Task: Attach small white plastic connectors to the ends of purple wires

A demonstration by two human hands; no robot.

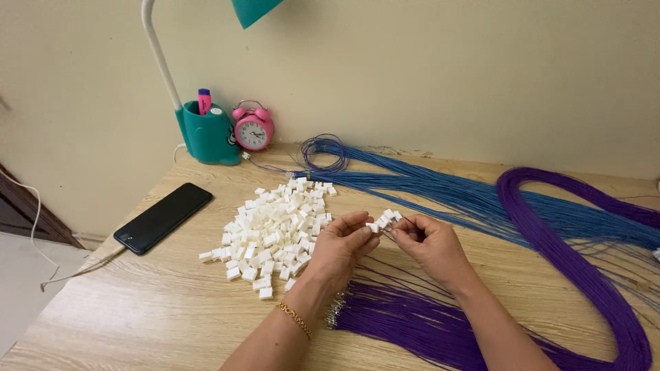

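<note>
Left hand point(344, 242): fingers pinched together on a white connector point(372, 227), held just above the surface point(137, 316). Right hand point(427, 240): fingertips closed on a thin wire point(407, 221) beside a few more white connectors point(390, 216), which sit at the fingertips between both hands. Hard to tell whether the wire end is already seated in a housing; too small to see.

Judged from this grip: best to keep the connector steady in the left pinch, opening turned toward the right hand, and feed the wire end straight in, not at an angle. Best also to hold the wire close to its tip so it does not bend, and to keep both wrists low near the surface for steadiness.

Just left of the left hand: pile of loose white connectors point(275, 230). Under and before the hands: purple wires point(412, 323), metal ends near the left wrist, looping off to the right. Beyond the hands: blue wires point(447, 192), with a small coil point(323, 152) near the wall. Farther left: black phone point(163, 216), lying flat. At the back: teal lamp base point(206, 134) holding a pink marker point(204, 101), pink alarm clock point(253, 128) just beside it.
</note>
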